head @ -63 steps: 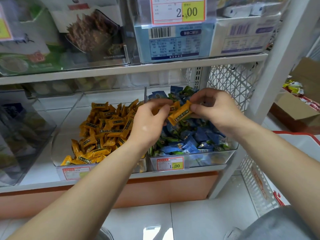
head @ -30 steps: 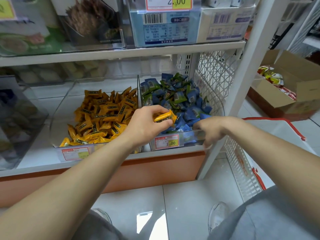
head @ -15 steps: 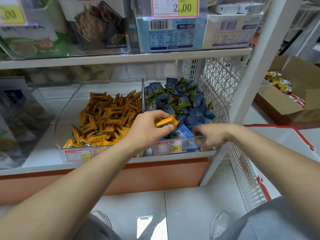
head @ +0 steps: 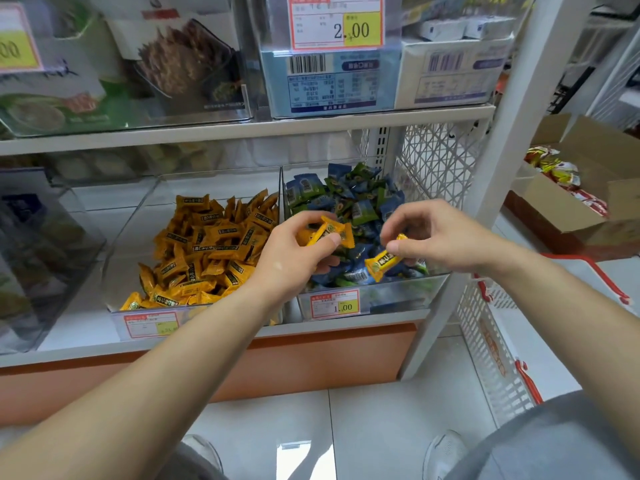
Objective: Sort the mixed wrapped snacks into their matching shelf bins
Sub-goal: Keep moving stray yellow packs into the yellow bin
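Over the right-hand bin (head: 398, 296) of blue and green snacks (head: 346, 199), the left hand (head: 294, 252) grips orange snacks (head: 330, 231) and the right hand (head: 441, 237) pinches one more orange piece (head: 382, 263). These are lifted out but not yet dropped into the orange bin (head: 138, 216) alongside. No other stray shows on top, so sorting looks nearly finished, though deeper layers are hidden.

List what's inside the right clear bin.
Blue and green wrapped snacks fill the bin. The left hand and right hand, both holding orange snacks, hide the pile's front.
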`<state>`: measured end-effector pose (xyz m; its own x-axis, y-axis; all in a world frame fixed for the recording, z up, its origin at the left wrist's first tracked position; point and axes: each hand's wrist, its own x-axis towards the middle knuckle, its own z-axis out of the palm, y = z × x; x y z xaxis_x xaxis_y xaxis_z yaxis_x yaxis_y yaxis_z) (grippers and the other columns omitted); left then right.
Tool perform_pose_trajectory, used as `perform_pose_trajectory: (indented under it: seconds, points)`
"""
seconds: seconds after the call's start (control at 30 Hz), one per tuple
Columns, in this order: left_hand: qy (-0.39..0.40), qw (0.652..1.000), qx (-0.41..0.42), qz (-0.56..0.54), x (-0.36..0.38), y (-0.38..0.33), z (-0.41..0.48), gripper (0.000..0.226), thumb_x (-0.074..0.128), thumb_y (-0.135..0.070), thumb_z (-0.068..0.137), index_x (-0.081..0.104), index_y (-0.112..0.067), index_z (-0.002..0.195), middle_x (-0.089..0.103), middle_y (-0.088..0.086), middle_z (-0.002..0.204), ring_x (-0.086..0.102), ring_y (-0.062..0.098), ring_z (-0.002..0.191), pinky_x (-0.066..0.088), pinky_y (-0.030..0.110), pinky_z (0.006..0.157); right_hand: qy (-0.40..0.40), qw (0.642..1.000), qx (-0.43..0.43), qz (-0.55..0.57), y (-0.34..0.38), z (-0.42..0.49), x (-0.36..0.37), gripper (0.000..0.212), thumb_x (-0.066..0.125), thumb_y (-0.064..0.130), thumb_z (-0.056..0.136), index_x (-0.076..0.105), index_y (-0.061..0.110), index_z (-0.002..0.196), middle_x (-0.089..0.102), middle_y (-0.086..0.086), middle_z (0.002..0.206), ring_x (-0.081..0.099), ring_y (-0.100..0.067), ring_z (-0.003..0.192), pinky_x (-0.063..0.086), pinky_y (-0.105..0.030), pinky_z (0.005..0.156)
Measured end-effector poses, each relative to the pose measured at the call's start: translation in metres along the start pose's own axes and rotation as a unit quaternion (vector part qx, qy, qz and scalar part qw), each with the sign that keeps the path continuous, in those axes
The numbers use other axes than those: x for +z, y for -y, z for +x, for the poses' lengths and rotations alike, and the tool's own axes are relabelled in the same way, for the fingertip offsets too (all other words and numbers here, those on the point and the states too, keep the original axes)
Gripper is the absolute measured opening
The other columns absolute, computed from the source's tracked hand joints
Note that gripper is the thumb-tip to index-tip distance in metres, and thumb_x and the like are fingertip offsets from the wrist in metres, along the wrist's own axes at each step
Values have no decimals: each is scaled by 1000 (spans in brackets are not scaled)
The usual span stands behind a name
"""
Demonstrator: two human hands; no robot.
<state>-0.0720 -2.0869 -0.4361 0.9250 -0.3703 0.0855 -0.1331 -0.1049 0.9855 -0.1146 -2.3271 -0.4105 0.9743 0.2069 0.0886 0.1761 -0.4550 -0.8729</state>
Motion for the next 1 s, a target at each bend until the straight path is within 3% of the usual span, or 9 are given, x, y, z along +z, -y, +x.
perform_pose_trajectory:
  seconds: [0.1,0.23,0.4,0.5,0.6,0.7,0.77,0.87,1.0]
  points:
    - [-1,996,-40,-78,4,-6,-1,21,63,-21,97,67,-28,116,76,-1,93,75,20,79,59,28,67,-31,995,-16,92,7,5,12,18,74,2,83,69,6,100,72,-14,97,71,-23,75,57,-25,68]
    - [16,986,-93,-140,4,-12,-2,20,57,-27,100,67,-29,118,76,3,101,75,26,86,59,29,60,-30,988,-11,154,10,19,29,19,77,3,78,68,10,94,70,-14,92,71,-28,85,61,-39,77]
    - [15,968,-138,-210,-6,-18,1,31,51,-36,102,64,-14,119,75,11,93,70,21,71,55,23,49,-66,989,-36,128,15,36,46,22,84,7,75,67,13,89,71,1,80,72,-21,75,60,-31,65]
    - [18,993,-67,-96,-21,-15,1,31,70,-35,91,67,-18,116,74,6,97,69,16,75,54,23,60,-107,987,-28,119,20,46,58,20,84,14,77,68,13,88,73,-1,77,73,-22,73,60,-32,62]
    - [-36,999,7,21,-45,-13,3,33,76,-29,86,66,-20,117,73,7,94,69,12,70,54,23,62,-119,983,-17,137,24,54,62,7,72,23,90,70,18,93,76,-2,81,72,-16,70,59,-31,61]
    - [-118,957,81,253,-84,-2,7,38,73,-46,84,64,-29,117,70,-11,88,66,-3,70,49,12,61,-141,989,-28,39,19,58,53,6,66,25,94,71,23,96,75,2,87,68,-6,76,52,-22,66]
    - [-137,915,47,376,-107,6,9,53,70,-52,85,56,-32,132,70,-10,105,64,-4,82,50,16,69,-69,991,-26,-112,9,55,53,12,66,31,93,70,29,103,72,11,100,64,0,90,49,-23,79]
    - [-121,854,-30,504,-119,15,10,74,62,-60,87,42,-22,148,65,10,126,64,25,107,48,34,82,100,961,6,-258,-4,52,67,41,63,49,91,60,35,130,60,14,131,54,-4,119,44,-26,98]
    - [-110,894,43,432,-96,9,6,70,60,-63,86,51,-21,141,60,2,137,56,21,124,44,33,97,158,919,12,-362,-12,63,79,68,56,68,85,42,40,145,45,6,149,44,-16,132,40,-32,102]
